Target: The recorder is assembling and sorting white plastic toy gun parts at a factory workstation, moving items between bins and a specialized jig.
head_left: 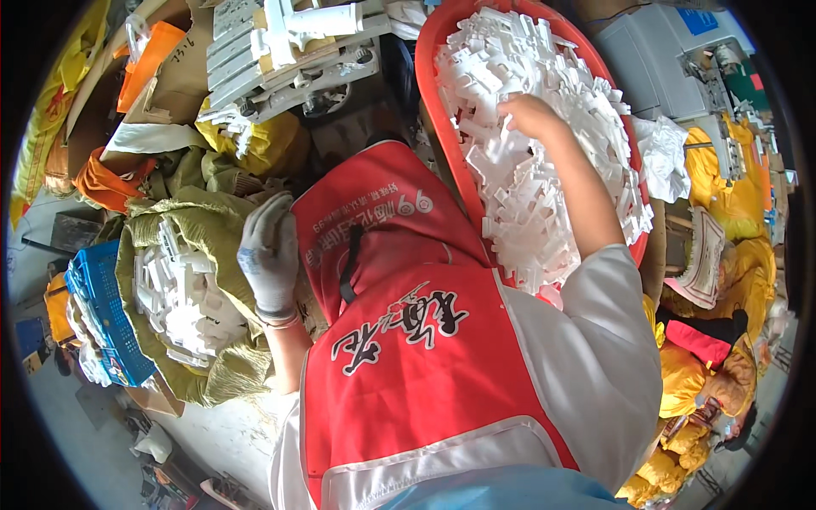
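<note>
My right hand [531,116], bare, is over the upper part of a long red tub [432,106] heaped with small white plastic pieces [531,204]. Its fingers curl down at the heap, and what they hold, if anything, is hidden among the white shapes. My left hand [270,255] wears a white-grey knit glove and is beside the left edge of my red apron [408,340]. Its fingers point away from me, loosely bent, with nothing visible in them. Just left of it, a green woven sack [225,374] gapes around more white plastic pieces [183,297].
Ahead stands a slatted metal bench fixture [246,68] with a white pipe-like fitting [297,30] on top. A blue crate [106,314] is left of the sack. Cardboard [174,81] stands at far left. Yellow sacks [744,280] and a grey machine [654,64] line the right.
</note>
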The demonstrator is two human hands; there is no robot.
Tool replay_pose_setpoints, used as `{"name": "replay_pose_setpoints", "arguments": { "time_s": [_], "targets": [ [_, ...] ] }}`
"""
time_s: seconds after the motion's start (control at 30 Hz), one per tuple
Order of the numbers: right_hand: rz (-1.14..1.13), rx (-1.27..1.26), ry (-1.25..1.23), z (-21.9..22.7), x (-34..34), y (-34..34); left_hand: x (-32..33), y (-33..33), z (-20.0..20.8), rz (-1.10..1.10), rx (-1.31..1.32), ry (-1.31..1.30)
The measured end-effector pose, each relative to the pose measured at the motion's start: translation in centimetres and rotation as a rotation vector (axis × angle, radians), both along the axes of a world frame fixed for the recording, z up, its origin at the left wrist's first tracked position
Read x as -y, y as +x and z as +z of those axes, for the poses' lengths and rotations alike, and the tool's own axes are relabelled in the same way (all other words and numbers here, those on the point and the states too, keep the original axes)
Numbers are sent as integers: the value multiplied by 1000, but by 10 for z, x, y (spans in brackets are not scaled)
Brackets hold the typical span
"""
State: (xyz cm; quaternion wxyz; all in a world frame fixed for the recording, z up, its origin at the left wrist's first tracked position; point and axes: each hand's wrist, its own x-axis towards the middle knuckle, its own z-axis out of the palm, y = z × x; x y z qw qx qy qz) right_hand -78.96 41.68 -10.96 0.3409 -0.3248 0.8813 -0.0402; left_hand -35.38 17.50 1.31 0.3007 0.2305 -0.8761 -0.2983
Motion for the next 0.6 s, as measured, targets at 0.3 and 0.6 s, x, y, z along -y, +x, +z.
{"name": "replay_pose_setpoints", "arguments": {
  "time_s": [0.3, 0.6],
  "targets": [
    [516, -18, -777, 173, 44, 118, -31, -72, -4, -370, 24, 68],
    [336, -514, -1216, 120, 57, 208, -38, -61, -12, -231, -246, 1162]
  ]
}}
